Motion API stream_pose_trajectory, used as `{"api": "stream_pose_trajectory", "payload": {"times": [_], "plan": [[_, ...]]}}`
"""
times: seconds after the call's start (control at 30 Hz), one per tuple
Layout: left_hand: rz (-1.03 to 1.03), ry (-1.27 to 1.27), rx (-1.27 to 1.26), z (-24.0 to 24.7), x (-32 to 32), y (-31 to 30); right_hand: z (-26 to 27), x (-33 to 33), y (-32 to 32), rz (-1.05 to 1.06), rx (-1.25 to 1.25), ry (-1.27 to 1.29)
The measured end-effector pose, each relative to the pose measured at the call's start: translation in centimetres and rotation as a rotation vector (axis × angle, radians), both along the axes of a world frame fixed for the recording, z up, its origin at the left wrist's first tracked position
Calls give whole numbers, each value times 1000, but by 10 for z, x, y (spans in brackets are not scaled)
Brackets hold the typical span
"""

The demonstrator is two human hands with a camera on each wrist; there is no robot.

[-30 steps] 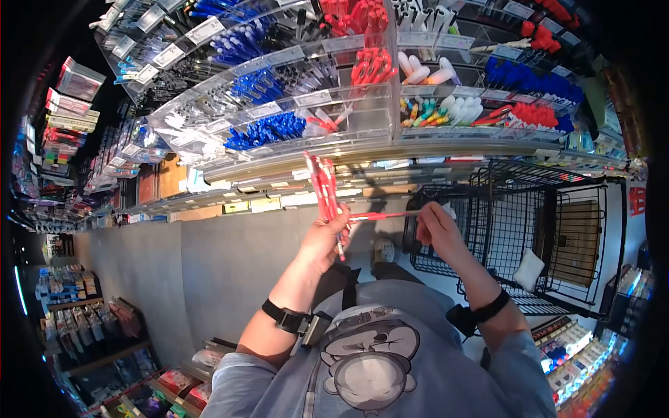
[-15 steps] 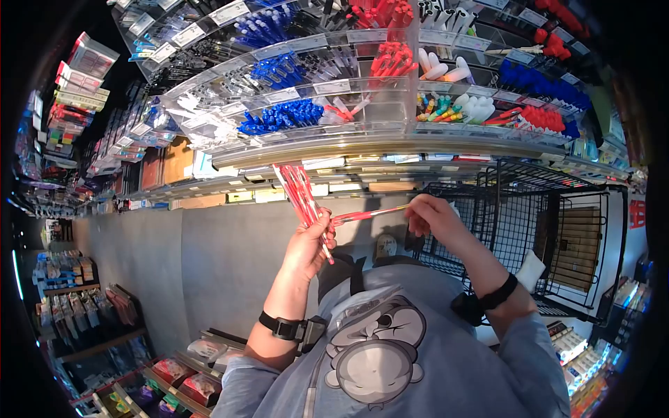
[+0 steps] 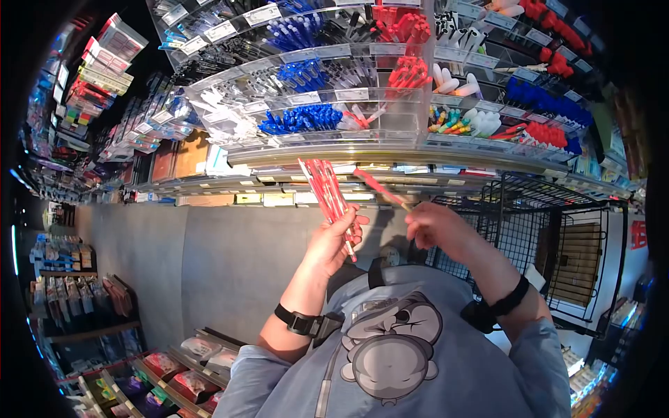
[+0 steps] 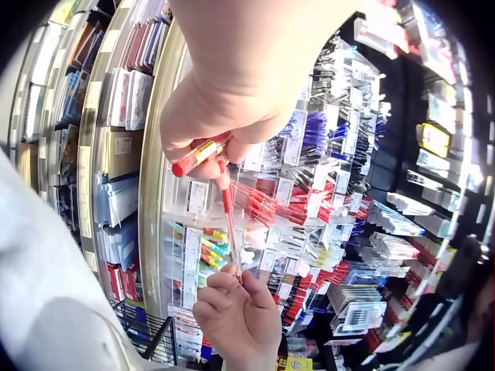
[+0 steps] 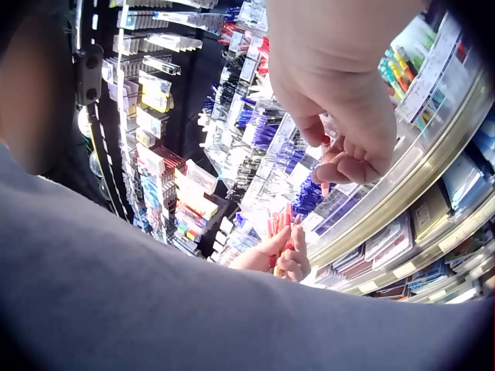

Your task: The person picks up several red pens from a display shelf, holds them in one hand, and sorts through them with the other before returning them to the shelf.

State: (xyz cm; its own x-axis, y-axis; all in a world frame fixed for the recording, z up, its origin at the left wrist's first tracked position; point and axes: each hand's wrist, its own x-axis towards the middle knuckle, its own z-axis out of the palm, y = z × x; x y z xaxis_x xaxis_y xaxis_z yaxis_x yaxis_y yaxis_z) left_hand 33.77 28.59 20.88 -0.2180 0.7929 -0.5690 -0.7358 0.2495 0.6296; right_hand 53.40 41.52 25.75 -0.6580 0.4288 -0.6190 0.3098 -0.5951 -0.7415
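In the head view my left hand (image 3: 333, 240) grips a bundle of red pens (image 3: 324, 188) near the lower ends, the pens fanned upward toward the display. To its right, my right hand (image 3: 440, 226) pinches one red pen (image 3: 380, 187) by its lower end. That pen slants up and left, its red end close beside the bundle's top. The left wrist view has the left hand (image 4: 224, 108) above, with a red pen (image 4: 231, 212) reaching down to the right hand (image 4: 244, 317). The bundle (image 5: 280, 222) also shows upright in the right wrist view.
Ahead stands a clear tiered pen display (image 3: 327, 143), with blue pens (image 3: 300, 120) and red pens (image 3: 410, 73) in its compartments. A black wire cart (image 3: 516, 233) is at the right. Packaged goods (image 3: 164, 364) lie in low bins at lower left.
The single pen has swung from nearly level, its end at the left hand, to slanting upward and clear of that hand. The display has shifted right in the head view.
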Motion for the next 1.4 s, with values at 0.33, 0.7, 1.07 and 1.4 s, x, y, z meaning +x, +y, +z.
{"api": "stream_pose_trajectory", "payload": {"times": [0.33, 0.7, 1.07, 1.4], "plan": [[-34, 11, -12, 7, 7, -5, -12, -23, -23, 502, 232, -22], [13, 42, 68, 10, 8, -18, -16, -50, -28, 612, 307, -26], [38, 48, 105, 3, 0, -31, -24, -64, -41, 605, 333, 18], [12, 83, 142, 3, -3, -32, -17, -63, -39, 668, 360, 35]]}}
